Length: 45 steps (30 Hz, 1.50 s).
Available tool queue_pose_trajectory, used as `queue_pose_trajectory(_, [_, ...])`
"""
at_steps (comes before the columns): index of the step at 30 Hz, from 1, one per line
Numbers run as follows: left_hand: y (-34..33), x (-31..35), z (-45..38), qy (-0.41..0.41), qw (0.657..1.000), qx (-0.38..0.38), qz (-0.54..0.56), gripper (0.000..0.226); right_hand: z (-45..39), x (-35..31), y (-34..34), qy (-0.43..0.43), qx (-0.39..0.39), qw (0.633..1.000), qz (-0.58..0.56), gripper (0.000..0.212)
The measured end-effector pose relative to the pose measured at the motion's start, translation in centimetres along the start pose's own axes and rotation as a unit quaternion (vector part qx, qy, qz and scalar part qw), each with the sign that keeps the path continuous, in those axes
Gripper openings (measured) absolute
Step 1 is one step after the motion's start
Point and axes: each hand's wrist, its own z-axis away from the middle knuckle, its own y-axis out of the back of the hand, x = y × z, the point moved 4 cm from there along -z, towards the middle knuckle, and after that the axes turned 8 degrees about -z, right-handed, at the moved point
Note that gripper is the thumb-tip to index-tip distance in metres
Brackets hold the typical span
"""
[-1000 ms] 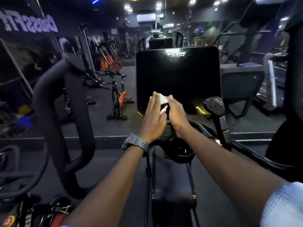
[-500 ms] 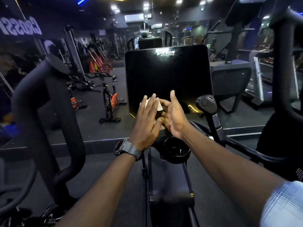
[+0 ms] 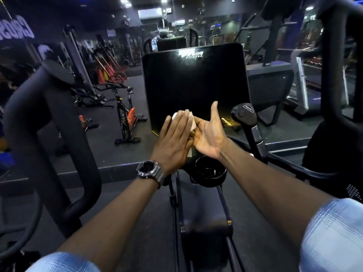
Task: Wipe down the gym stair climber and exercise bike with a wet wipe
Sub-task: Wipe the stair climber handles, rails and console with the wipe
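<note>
Dim gym floor stretches behind a glossy black console screen (image 3: 194,83). Both hands, left hand (image 3: 172,142) and right hand (image 3: 209,134), are flat and spread, pressing a small crumpled white wet wipe (image 3: 191,119) between their fingers, probably to unfold it before wiping the screen just beyond.

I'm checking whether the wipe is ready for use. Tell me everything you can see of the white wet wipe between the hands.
The small white wet wipe looks like thin, soft, folded or bunched cloth. Most of it is hidden: only a corner above the left hand's straight fingers and a strip beside the right hand's open palm show. It sits sandwiched between both hands, held in the air in front of the lower edge of the black glossy console screen, not visibly touching it. Wetness cannot be judged.
</note>
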Motion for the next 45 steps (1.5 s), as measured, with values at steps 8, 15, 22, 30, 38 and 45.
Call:
queue_pose_trajectory(8, [-0.2, 0.2, -1.5, 0.090, 0.994, 0.029, 0.063, 0.053, -0.3, 0.7, -0.1, 0.027, 0.027, 0.998, 0.042, 0.099])
queue_pose_trajectory(15, [-0.6, -0.1, 0.2, 0.024, 0.999, 0.043, 0.007, 0.058, -0.5, 1.2, 0.4, 0.055, 0.056, 0.993, 0.092, 0.086])
queue_pose_trajectory(22, [-0.6, 0.0, -1.0, 0.067, 0.995, 0.048, 0.055, 0.052, -0.4, 0.6, 0.7, 0.063, 0.077, 0.989, 0.105, 0.090])
queue_pose_trajectory(30, [-1.2, -0.2, 1.2, -0.008, 0.999, 0.042, -0.022, 0.056, -0.3, 0.7, 0.3, 0.047, 0.081, 0.991, 0.092, 0.099])
queue_pose_trajectory(38, [-1.3, 0.7, 0.3, -0.012, 0.998, 0.058, 0.000, 0.056, 0.3, 0.5, 0.1, 0.042, 0.086, 0.993, 0.070, 0.099])
queue_pose_trajectory(45, [0.2, 0.1, -2.8, 0.033, 0.997, 0.071, 0.023, 0.041, 0.4, 1.1, 0.2, 0.050, 0.103, 0.992, 0.052, 0.093])
